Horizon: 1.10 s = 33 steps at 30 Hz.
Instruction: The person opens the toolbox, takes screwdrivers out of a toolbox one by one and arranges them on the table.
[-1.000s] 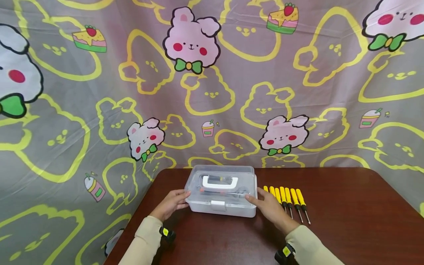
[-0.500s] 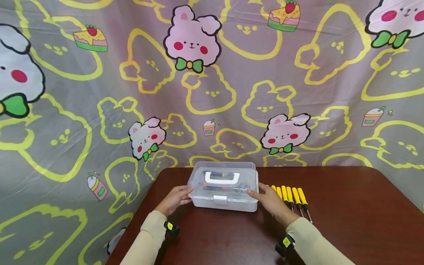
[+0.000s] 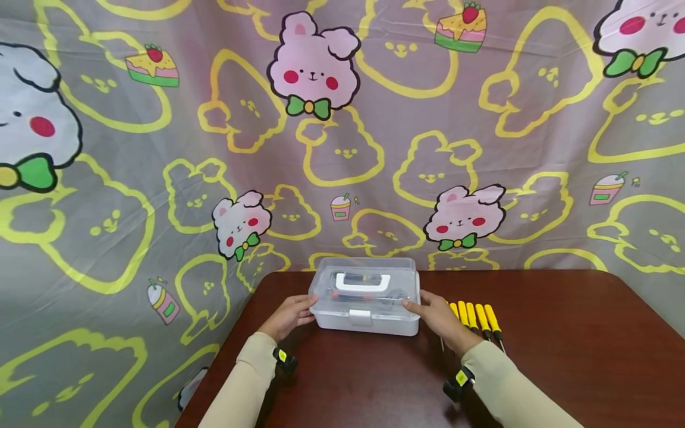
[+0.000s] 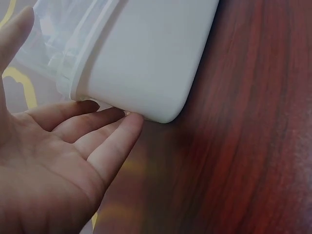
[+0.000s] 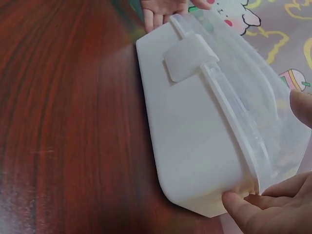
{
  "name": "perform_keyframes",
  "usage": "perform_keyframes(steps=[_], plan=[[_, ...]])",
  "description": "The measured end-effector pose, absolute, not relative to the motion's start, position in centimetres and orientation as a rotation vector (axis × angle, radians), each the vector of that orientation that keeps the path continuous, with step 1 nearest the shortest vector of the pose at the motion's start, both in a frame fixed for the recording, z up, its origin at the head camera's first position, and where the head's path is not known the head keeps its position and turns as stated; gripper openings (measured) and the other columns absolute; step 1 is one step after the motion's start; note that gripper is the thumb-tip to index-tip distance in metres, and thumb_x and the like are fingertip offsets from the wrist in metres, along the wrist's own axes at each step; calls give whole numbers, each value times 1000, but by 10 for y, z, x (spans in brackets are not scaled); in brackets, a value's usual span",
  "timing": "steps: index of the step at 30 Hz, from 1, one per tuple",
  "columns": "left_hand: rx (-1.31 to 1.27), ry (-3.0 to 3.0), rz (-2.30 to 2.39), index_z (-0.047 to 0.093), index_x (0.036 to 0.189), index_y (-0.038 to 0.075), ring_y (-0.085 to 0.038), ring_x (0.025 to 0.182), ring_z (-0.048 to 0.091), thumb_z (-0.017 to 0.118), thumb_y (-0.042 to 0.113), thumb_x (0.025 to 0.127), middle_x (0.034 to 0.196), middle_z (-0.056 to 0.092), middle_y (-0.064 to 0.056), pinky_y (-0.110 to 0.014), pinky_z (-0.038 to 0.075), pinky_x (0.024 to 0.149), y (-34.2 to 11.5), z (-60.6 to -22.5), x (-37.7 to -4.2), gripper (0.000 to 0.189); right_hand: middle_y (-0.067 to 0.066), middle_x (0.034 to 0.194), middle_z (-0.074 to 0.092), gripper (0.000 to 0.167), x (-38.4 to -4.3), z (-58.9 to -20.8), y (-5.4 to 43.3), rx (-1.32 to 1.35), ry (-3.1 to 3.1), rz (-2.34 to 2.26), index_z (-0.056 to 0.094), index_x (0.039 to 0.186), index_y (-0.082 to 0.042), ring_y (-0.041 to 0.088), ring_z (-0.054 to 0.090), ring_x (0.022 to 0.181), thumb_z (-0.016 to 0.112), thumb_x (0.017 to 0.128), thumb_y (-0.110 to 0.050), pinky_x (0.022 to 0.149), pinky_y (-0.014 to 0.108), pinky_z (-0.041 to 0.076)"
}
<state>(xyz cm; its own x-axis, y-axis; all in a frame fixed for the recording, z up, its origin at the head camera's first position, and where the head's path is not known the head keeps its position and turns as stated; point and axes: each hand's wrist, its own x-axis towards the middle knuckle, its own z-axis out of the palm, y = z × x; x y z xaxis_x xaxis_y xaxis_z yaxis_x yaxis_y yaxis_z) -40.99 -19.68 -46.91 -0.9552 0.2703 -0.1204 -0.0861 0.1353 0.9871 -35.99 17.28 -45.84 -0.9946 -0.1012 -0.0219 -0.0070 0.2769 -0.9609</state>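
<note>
A white plastic toolbox (image 3: 369,321) with a clear lid stands on the table, its front latch (image 3: 360,317) down over the rim. Dim dark and reddish items show through the lid, under a white carry handle (image 3: 363,284). At the box's left end my left hand (image 3: 289,315) holds it, fingertips (image 4: 129,124) against the side wall below the lid rim and thumb up by the lid. My right hand (image 3: 441,318) holds the right end, its thumb over the lid's front corner and its fingers (image 5: 239,204) on the side wall.
Several screwdrivers with yellow handles (image 3: 481,317) lie in a row right of the box, partly hidden by my right hand. The dark red-brown wooden table (image 3: 578,339) has its far edge close behind the box. A patterned cloth (image 3: 396,148) hangs behind and at the left.
The toolbox has slid away from me, toward the table's far edge, with both hands moving along at its ends. In the head view it also sits slightly further right. The screwdrivers stay put.
</note>
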Motion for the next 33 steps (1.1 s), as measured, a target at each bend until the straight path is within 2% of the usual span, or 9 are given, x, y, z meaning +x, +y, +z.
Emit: perform_keyframes(steps=[9,17,26,33], plan=[[164,2109,1936,42,136,-14,-26,108,61,61,32,97,121,62,-19,-47,43,97,-194,-470,-422,63,15,129,58,64,-372,-460,173,-137,2431,-1856,45,141,1,29,54,116,64,94,-38,100,53,38],[231,2091,1946,44,134,-14,-24,106,63,65,43,92,117,64,-15,-42,49,92,-192,-471,-431,74,17,133,56,67,-383,-460,176,-152,2448,-1820,43,143,1,31,53,116,61,94,-42,101,55,36],[114,2088,1945,40,139,-12,-31,118,56,61,37,97,130,56,-22,-47,42,99,-183,-473,-443,68,21,133,54,61,-392,-456,179,-219,2416,-1854,42,142,5,34,52,118,58,98,-34,102,55,36],[78,2091,1983,43,138,-10,-33,119,54,60,33,98,130,56,-22,-48,41,100,-178,-474,-449,62,22,138,50,61,-402,-455,181,-230,2368,-1847,38,144,5,36,48,123,54,100,-34,105,58,30]])
